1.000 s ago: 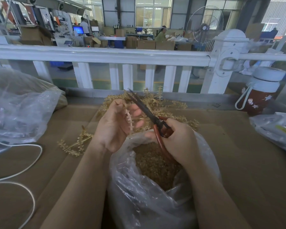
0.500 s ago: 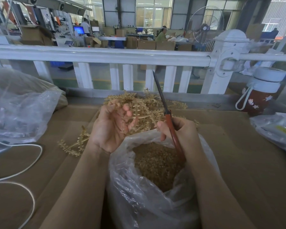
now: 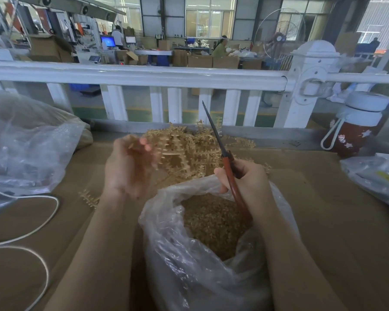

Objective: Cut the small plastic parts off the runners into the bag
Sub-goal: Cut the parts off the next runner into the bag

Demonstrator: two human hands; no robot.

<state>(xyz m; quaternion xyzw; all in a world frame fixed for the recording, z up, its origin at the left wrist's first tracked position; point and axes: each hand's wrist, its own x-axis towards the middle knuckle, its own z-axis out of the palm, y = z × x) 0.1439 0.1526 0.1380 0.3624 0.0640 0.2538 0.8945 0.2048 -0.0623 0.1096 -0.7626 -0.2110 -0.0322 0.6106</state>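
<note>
A: Runners are logged as a tan heap on the bench, just beyond the bag. The bag mouth is held wide and is already well filled with cut parts.

B: Step in hand?

A: A pause between cuts is judged. The scissors are gripped by the right hand round the red handle, over the bag mouth. Blades are closed and pointed up and away; nothing is being cut.

B: Left hand?

A: The left hand is blurred at the near edge of the heap, fingers curled. Whether a runner is grasped cannot be told.

B: Next move?

A: One runner would need to be drawn clear and held over the bag mouth. The blades would then be opened and set at a part's stem, so that parts are dropped inside.
</note>
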